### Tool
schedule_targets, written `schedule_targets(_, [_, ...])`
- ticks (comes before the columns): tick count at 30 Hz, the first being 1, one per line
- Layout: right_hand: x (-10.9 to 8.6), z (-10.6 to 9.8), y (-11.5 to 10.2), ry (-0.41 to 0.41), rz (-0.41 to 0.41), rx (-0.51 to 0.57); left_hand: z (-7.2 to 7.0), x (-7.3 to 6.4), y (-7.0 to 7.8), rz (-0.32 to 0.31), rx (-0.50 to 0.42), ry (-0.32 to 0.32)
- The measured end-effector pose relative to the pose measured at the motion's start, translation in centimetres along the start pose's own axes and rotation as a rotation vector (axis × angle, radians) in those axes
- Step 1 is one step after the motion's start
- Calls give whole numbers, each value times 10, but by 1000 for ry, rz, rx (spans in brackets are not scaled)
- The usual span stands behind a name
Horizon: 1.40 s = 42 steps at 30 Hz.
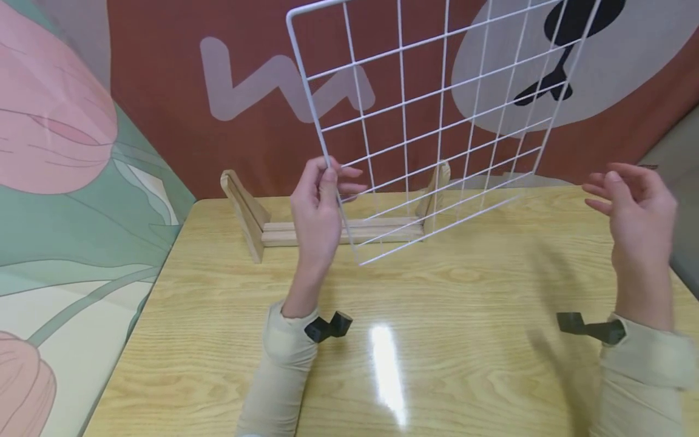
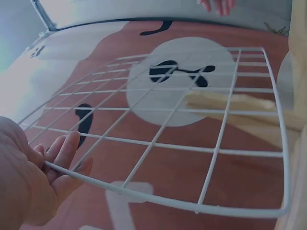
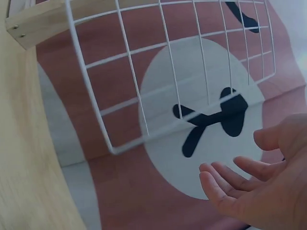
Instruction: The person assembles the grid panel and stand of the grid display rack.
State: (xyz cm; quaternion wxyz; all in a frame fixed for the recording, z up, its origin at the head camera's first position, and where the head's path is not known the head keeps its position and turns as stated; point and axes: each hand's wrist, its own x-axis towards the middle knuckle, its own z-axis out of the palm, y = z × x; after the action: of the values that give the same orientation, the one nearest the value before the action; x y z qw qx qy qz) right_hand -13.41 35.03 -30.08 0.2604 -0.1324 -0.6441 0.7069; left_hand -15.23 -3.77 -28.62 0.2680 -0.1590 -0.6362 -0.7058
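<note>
A white wire grid panel point(image 1: 405, 100) is held up, tilted, above the table. My left hand point(image 1: 319, 206) grips its left side wire, thumb in front and fingers behind; the left wrist view shows the same hand point(image 2: 43, 177) at the panel's edge. My right hand point(image 1: 641, 212) is in the air to the right of the panel, apart from it, with fingers loosely bent and nothing in them. Behind the panel a wooden stand point(image 1: 281, 235) with two slanted end pieces and a slatted crossbar stands on the table, partly hidden by my left hand and the wires.
The wood-grain table point(image 1: 453, 340) meets a red wall point(image 1: 246, 145) printed with a pale cartoon face. On the left is a wall with a flower print point(image 1: 60, 103). Small black cameras point(image 1: 327, 326) sit on both wrists.
</note>
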Motion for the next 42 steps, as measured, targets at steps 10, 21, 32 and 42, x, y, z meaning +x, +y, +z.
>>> schedule_targets(10, [3,7,8,-113,16,-73,-13,5,15,83,9,15])
schedule_targets(21, [-9,34,-2,-285,-62,92,-20,8,22,70,-33,115])
schedule_targets(32, [-21,63,-28,-137,-222,296,-36,16,22,96,-35,172])
schedule_targets(42, [-24,77,-30,-205,-260,298,-44,25,18,32,-212,387])
